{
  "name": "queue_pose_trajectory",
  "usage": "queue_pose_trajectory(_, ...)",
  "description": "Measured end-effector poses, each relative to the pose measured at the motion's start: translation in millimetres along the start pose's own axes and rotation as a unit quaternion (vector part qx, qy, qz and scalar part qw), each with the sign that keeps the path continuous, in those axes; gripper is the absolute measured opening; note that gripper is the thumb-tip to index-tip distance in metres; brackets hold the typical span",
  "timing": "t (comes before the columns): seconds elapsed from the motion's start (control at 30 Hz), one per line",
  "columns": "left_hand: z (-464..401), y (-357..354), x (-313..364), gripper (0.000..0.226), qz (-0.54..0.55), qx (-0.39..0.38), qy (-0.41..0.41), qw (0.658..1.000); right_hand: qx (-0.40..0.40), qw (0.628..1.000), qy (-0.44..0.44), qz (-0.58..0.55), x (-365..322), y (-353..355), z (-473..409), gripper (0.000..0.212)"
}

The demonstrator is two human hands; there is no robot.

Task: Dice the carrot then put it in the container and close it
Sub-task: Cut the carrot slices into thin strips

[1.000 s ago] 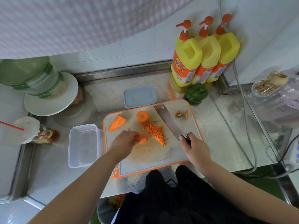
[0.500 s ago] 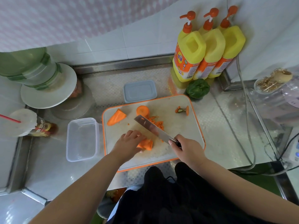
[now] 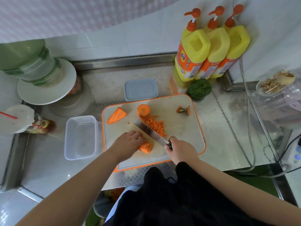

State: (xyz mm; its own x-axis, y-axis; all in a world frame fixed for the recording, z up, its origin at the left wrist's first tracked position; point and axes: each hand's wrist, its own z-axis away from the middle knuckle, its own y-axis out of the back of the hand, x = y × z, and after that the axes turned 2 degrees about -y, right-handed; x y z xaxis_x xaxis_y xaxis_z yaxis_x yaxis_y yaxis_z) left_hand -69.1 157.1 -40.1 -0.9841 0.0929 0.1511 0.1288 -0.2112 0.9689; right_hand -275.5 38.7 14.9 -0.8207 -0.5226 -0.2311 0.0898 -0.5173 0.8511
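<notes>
On the orange-rimmed cutting board (image 3: 182, 128), my left hand (image 3: 128, 142) holds down a carrot chunk (image 3: 145, 147) near the front edge. My right hand (image 3: 179, 150) grips the handle of a knife (image 3: 149, 131), whose blade runs diagonally beside my left fingers above the chunk. A pile of diced carrot (image 3: 156, 125) lies behind the blade. A carrot tip (image 3: 116, 115), a round carrot piece (image 3: 143, 110) and the stem end (image 3: 184, 110) lie further back. The clear container (image 3: 80, 137) stands left of the board; its grey-blue lid (image 3: 140, 89) lies behind the board.
Three yellow pump bottles (image 3: 210, 51) and a green pepper (image 3: 199, 88) stand at the back right. A green jug on a white plate (image 3: 39, 74) and a cup with a red straw (image 3: 21, 119) are at the left. Cables and a glass jar (image 3: 276, 93) lie at the right.
My left hand pulled the carrot chunk toward the board's front edge. My right hand swung the knife from the right of the diced pile to a diagonal beside my left fingers.
</notes>
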Motion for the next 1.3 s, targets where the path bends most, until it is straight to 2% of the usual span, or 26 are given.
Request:
queue_pose_trajectory(0.23,10,-8,1,0.053,0.006,0.042,0.000,0.999,-0.042,0.999,0.011,0.013,-10,-3,-3,0.026)
queue_pose_trajectory(0.37,20,-16,5,0.061,0.038,0.120,0.050,0.991,-0.080,0.997,0.006,0.006,-12,-5,-3,0.023)
queue_pose_trajectory(0.5,23,-24,8,0.050,0.041,0.189,0.076,0.978,-0.103,0.994,0.031,0.022,-15,-7,0,0.022)
queue_pose_trajectory(0.63,23,-28,5,0.047,0.059,0.195,0.076,0.976,-0.091,0.995,0.030,0.030,-15,-9,1,0.021)
queue_pose_trajectory(0.73,27,-30,3,0.039,0.032,0.202,0.045,0.978,-0.096,0.995,0.026,0.029,-16,-9,1,0.021)
queue_pose_trajectory(0.9,33,-30,3,0.044,0.033,0.218,0.037,0.975,-0.105,0.994,0.020,0.034,-18,-5,2,0.024)
queue_pose_trajectory(1.03,34,-33,8,0.033,0.054,0.237,0.049,0.969,-0.108,0.993,0.026,0.032,-19,-6,3,0.020)
queue_pose_trajectory(1.1,35,-35,12,0.026,0.067,0.244,0.067,0.965,-0.111,0.993,0.036,0.028,-19,-8,2,0.020)
queue_pose_trajectory(1.2,36,-40,23,0.032,0.118,0.247,0.135,0.952,-0.110,0.992,0.057,0.030,-19,-8,2,0.018)
queue_pose_trajectory(1.27,35,-45,31,0.014,0.163,0.269,0.176,0.933,-0.106,0.991,0.068,0.036,-19,-9,2,0.016)
queue_pose_trajectory(1.3,34,-46,35,0.013,0.186,0.278,0.194,0.922,-0.106,0.991,0.071,0.039,-20,-9,2,0.014)
